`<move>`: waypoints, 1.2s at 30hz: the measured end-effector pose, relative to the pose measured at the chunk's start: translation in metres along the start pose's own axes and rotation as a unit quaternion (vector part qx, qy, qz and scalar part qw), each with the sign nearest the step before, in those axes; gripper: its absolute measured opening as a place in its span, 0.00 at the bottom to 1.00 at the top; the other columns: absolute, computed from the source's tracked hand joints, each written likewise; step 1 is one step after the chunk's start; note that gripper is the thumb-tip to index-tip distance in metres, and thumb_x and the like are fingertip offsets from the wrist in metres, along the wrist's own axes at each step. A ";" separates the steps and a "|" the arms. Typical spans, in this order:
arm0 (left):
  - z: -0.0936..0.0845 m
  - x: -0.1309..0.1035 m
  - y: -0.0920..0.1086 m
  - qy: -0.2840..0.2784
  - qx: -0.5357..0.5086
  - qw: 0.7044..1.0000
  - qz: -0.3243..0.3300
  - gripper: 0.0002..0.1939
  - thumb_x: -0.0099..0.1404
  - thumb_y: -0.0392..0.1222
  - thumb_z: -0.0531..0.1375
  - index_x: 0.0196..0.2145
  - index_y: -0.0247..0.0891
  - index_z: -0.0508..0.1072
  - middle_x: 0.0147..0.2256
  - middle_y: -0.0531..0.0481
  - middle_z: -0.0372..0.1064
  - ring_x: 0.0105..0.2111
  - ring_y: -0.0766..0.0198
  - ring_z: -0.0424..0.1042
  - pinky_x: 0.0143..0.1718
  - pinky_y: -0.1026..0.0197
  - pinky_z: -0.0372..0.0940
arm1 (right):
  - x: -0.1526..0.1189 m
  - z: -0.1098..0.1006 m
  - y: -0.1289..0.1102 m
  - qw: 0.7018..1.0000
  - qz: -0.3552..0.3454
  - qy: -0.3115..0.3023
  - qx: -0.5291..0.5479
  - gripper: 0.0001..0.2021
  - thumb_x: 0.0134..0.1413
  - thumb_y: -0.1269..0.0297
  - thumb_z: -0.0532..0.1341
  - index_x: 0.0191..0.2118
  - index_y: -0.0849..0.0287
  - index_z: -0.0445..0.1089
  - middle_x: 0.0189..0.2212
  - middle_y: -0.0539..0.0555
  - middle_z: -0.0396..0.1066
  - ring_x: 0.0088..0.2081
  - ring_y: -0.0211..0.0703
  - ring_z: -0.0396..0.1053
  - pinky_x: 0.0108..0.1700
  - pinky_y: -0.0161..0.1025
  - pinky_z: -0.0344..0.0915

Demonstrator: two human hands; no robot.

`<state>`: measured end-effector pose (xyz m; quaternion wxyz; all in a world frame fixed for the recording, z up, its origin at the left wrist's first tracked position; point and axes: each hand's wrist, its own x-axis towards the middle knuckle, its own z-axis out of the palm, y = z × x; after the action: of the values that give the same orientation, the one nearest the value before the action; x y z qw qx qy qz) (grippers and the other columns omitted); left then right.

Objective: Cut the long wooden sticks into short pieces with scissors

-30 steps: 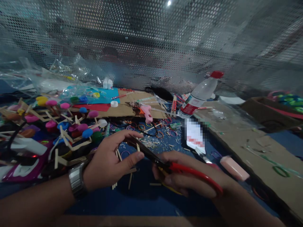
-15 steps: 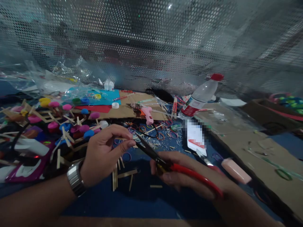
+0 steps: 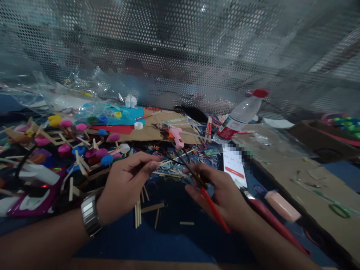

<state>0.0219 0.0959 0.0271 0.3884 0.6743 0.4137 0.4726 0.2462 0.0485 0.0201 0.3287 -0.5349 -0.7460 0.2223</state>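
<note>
My right hand (image 3: 216,191) grips scissors with red handles (image 3: 211,204). Their dark blades point up and to the left, towards the pink glue gun (image 3: 176,137). Thumb and forefinger of my left hand (image 3: 123,183) are pinched together left of the blades, a short gap away. What they hold, if anything, is too small to make out. Thin wooden sticks (image 3: 137,213) lie on the blue tabletop below that hand, beside a flat wooden piece (image 3: 152,207). A short cut stick (image 3: 187,223) lies nearer to me.
Coloured pompom-like pieces with sticks (image 3: 101,153) crowd the left. Behind are cardboard (image 3: 149,135) and a blue sheet (image 3: 129,114). A bottle with a red cap (image 3: 234,120), a phone (image 3: 234,168) and a red-handled tool (image 3: 277,221) are on the right.
The scissors have drawn away from my left fingertips and swung more upright, their handles now lower and further left. My left hand has barely moved. The thin stick at its fingertips no longer shows clearly.
</note>
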 end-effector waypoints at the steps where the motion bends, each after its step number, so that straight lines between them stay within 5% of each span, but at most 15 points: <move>1: 0.001 0.000 0.000 -0.002 -0.015 1.000 -0.009 0.07 0.65 0.43 0.63 0.36 0.40 0.81 0.31 0.50 0.78 0.28 0.66 0.73 0.29 0.66 0.70 | 0.000 0.000 0.000 1.000 -0.004 0.012 0.001 0.13 0.59 0.58 0.61 0.46 0.59 0.68 0.27 0.51 0.70 0.25 0.40 0.66 0.28 0.36 0.64; 11: 0.002 -0.001 0.000 -0.031 -0.105 0.993 -0.045 0.02 0.63 0.36 0.63 0.35 0.38 0.76 0.29 0.52 0.76 0.26 0.68 0.76 0.27 0.68 0.72 | 0.001 0.002 -0.002 0.993 -0.077 0.014 -0.090 0.13 0.57 0.61 0.63 0.46 0.58 0.68 0.29 0.52 0.70 0.26 0.41 0.65 0.28 0.37 0.62; 36: 0.002 -0.002 0.001 -0.055 -0.121 0.991 -0.027 0.02 0.65 0.34 0.62 0.35 0.38 0.75 0.24 0.54 0.76 0.25 0.70 0.76 0.26 0.72 0.69 | 0.001 0.003 -0.004 0.990 -0.099 0.004 -0.100 0.09 0.61 0.62 0.60 0.42 0.61 0.71 0.25 0.50 0.66 0.24 0.39 0.62 0.26 0.35 0.60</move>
<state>0.0237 0.0931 0.0263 0.5022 0.6360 0.3488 0.4707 0.2410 0.0479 0.0205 0.2964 -0.4893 -0.8127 0.1106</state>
